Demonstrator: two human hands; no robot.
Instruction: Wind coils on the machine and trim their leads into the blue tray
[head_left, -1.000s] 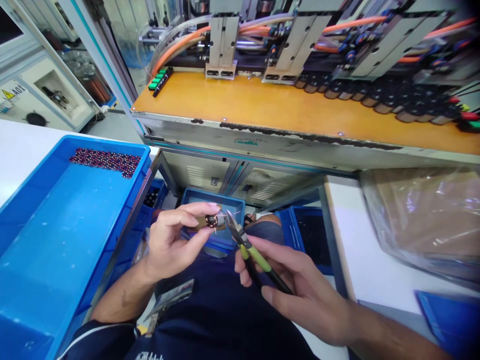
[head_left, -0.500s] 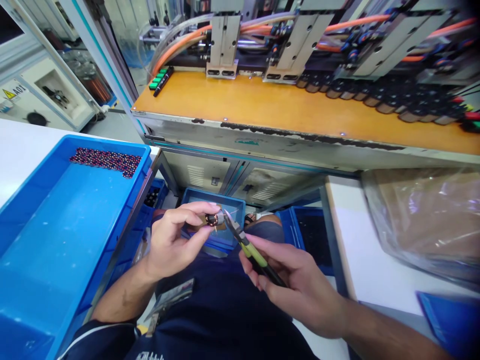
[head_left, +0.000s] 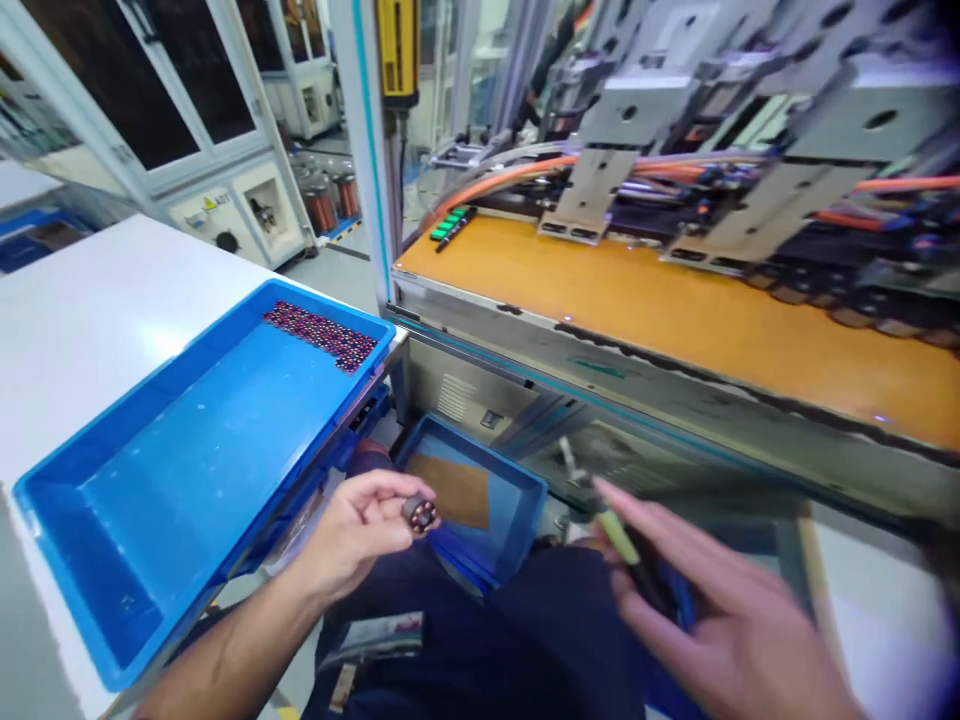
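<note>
Between the thumb and fingers of my left hand (head_left: 367, 535) is a small dark, round motor core (head_left: 420, 513) with copper-coloured spots on the end turned towards me. My right hand (head_left: 712, 590) is wrapped around cutting pliers (head_left: 621, 540) with green and black handles. Their metal jaws point up and away, blurred by motion, and stand well apart from the core. Left of my hands, a long blue tray (head_left: 202, 430) lies on a white table. A closely packed block of small red and dark parts (head_left: 321, 333) fills its far end.
A blue bin (head_left: 517, 520) with a brown sheet inside sits low beyond my left hand. Ahead, an orange-topped machine bench (head_left: 600, 290) carries green-and-black markers (head_left: 454, 228), metal fixtures and a row of dark cylinders. A white worktop (head_left: 877, 590) is at the right.
The view has swung left. My right hand has drawn the pliers away from the core, to the right. My left hand has turned the core so that its end faces me.
</note>
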